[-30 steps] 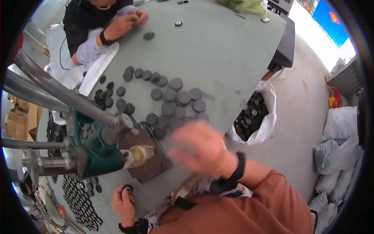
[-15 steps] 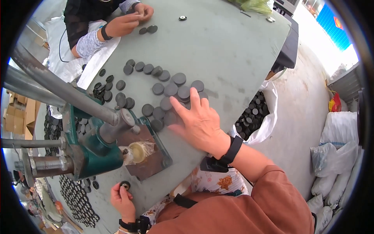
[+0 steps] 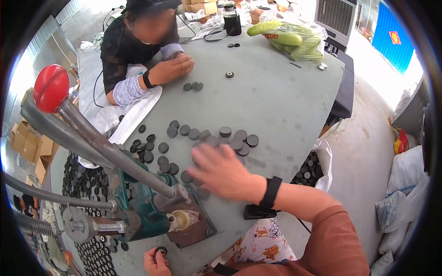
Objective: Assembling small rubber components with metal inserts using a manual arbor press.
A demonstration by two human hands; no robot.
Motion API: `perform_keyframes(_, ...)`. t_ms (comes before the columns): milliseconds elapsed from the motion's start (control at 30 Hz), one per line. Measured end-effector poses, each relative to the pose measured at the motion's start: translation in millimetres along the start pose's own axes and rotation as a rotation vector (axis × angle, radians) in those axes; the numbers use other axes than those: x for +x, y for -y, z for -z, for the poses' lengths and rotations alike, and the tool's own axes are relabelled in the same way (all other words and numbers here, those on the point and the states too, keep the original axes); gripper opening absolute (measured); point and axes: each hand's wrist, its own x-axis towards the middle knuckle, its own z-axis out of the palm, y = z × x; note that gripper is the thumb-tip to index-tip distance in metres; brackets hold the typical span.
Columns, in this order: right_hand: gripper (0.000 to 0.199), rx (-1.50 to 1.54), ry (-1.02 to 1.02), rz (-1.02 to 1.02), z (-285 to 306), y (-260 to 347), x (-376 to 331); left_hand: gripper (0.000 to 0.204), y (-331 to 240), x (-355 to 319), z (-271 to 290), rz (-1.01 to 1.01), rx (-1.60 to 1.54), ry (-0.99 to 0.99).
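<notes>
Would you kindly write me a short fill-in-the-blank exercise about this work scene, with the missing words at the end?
1. The ball knob on the lever is coloured ____.
2. The person's hand at the lower edge, holding a dark disc, is the ____ one.
3. The right hand, near the loose discs, has a wristband coloured ____.
4. The bagged vegetables are coloured ____.

Missing words: red; left; black; green.

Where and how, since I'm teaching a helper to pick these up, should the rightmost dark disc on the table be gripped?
The rightmost dark disc is probably best pinched across opposite edges, coming down from the right: it is round and lies nearly flat, other discs crowd its left, and bare table shows on its right.
</notes>
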Motion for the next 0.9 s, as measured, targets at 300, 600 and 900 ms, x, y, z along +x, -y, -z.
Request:
perform_keyframes(300, 0.031, 0.137, 0.081, 0.160, -34.8, -8.8, 15.8, 0.025, -6.0, 3.5, 0.6, 0.003, 0.087, 0.030)
perform_keyframes(600, 0.030, 0.113, -0.082, 0.025, -38.9, -16.5, 17.9, 0.024, 9.4, 3.3, 1.0, -0.146, 0.235, 0.022)
perform_keyframes(900, 0.025, 0.195, 0.056, 0.155, -44.4, -13.8, 12.2, 0.020, 11.7, 3.6, -2.4, -0.214, 0.326, -0.027)
